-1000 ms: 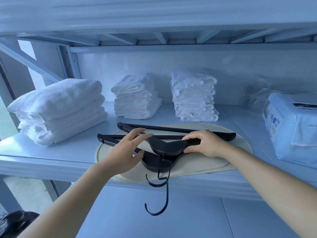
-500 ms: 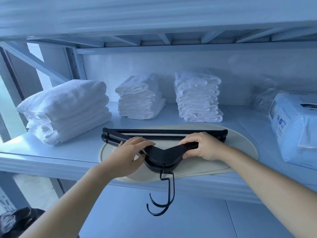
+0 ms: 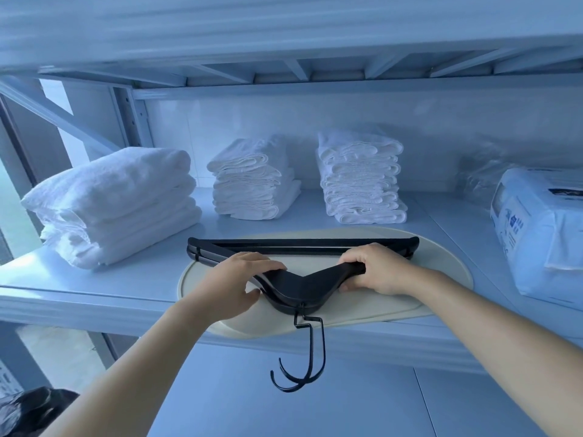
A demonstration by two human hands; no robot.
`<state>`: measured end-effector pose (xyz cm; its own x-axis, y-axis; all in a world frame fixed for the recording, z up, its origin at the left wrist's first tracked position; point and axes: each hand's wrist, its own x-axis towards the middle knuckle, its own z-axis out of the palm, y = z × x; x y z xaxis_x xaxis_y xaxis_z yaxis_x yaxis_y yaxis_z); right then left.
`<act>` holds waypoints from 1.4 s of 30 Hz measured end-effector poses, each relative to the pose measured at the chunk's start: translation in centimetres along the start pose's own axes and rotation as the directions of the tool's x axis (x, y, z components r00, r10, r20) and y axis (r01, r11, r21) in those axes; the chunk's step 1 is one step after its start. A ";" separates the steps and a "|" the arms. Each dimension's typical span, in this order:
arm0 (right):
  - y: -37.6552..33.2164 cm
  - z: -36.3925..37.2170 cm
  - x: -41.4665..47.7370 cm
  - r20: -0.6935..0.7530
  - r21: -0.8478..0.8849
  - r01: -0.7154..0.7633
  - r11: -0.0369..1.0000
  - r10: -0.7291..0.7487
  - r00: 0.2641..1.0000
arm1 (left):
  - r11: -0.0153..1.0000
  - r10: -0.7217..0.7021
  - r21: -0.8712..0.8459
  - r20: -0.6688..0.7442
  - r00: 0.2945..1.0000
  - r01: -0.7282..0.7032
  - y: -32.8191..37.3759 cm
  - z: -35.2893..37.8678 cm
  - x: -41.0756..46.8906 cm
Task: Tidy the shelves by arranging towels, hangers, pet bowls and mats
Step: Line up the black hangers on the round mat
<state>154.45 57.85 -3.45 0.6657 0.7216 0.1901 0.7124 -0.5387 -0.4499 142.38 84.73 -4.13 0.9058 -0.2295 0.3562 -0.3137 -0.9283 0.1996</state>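
Squaring black hangers [image 3: 303,283] on mat [image 3: 441,272], prob for neat stack: shoulders gripped by left hand [image 3: 233,279] at 9 o'clock, right hand [image 3: 377,269] at 3.

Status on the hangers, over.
Grip: left hand and right hand on the stacked hangers. They lie on the mat, hooks past the shelf edge. Behind, towels stand apart.

I've got the white shelf [image 3: 142,272] in view. There's a fat towel stack [image 3: 104,203] left, two thinner stacks [image 3: 255,181] [image 3: 362,178] behind, a cream mat [image 3: 441,263] overhanging the front, and a wrapped pack [image 3: 536,228] right.
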 end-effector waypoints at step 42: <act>-0.4 -0.2 -0.4 0.016 -0.014 -0.004 1.000 0.004 1.000 | 0.994 -0.082 -0.066 0.142 0.987 0.092 -0.8 -0.9 -6.3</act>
<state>153.93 57.72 -3.16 0.6647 0.7266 0.1739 0.7130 -0.5473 -0.4383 136.66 87.24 -5.70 0.9596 -0.1920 0.2057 -0.2472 -0.9243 0.2909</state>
